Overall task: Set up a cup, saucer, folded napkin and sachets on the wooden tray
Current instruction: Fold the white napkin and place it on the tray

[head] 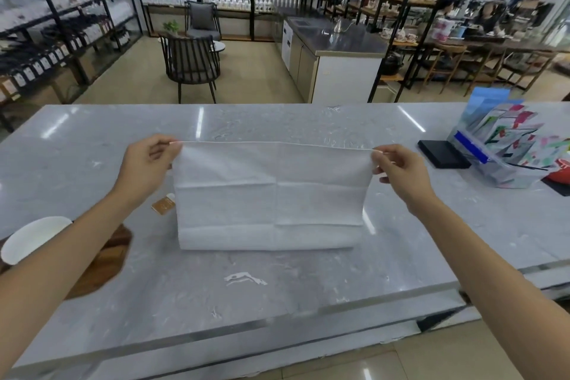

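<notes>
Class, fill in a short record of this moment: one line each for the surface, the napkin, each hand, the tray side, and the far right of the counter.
surface: grey marble-look counter
napkin: white paper napkin, opened out, top edge lifted, bottom edge on the counter
left hand: left hand pinches the top left corner
right hand: right hand pinches the top right corner
tray side: dark wooden tray with white saucer; brown sachet beside the napkin
far right: clear leaflet holder
</notes>
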`<state>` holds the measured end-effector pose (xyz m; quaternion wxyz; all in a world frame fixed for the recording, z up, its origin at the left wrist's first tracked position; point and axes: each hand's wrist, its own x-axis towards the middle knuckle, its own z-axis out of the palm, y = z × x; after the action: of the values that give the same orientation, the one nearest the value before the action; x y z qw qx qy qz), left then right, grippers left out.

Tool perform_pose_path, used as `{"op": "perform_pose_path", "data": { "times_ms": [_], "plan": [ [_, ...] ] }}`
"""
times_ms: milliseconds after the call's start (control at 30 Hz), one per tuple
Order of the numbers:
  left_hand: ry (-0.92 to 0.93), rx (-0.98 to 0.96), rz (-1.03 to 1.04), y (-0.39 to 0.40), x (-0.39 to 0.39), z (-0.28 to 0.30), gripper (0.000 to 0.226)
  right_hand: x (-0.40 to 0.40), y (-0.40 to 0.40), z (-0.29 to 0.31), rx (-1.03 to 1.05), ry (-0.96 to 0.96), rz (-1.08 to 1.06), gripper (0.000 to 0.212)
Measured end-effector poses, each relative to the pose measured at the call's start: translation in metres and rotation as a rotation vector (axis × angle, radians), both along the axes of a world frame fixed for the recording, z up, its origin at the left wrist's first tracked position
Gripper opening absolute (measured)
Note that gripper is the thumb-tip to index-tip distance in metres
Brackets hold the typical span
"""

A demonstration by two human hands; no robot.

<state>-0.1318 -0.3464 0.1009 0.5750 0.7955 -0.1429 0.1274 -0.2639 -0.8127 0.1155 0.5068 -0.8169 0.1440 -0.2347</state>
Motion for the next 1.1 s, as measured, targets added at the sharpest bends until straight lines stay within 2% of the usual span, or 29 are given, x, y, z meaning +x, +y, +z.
{"op": "perform_pose_path", "data": {
  "times_ms": [167,333,500,667,833,1000,1100],
  "plan": [
    [-0.204,-0.063,0.018,0.008,-0.026,0.051,0.022,-0.031,0.005,0.049,-0.077,-0.168,-0.007,0.008],
    [-0.394,-0.128,0.003,0.016,-0.054,0.087,0.014,-0.059,0.009,0.087,-0.072,-0.308,0.009,0.008],
    [-0.465,-0.223,0.009,0.022,-0.071,0.112,0.010,-0.071,0.019,0.113,-0.063,-0.449,0.007,0.008],
    [-0.417,-0.217,0.040,0.023,-0.068,0.122,0.008,-0.060,0.028,0.117,-0.037,-0.526,-0.041,0.010],
    [-0.291,-0.074,0.084,0.028,-0.031,0.108,0.010,-0.023,0.028,0.097,-0.069,-0.415,-0.072,0.015],
    [-0.115,0.123,0.064,0.035,0.007,0.070,0.019,0.016,0.027,0.063,-0.137,-0.156,-0.051,0.018],
    [0.004,0.139,0.069,0.032,0.029,0.047,0.015,0.040,0.024,0.044,-0.121,-0.033,-0.032,0.011]
  ]
}}
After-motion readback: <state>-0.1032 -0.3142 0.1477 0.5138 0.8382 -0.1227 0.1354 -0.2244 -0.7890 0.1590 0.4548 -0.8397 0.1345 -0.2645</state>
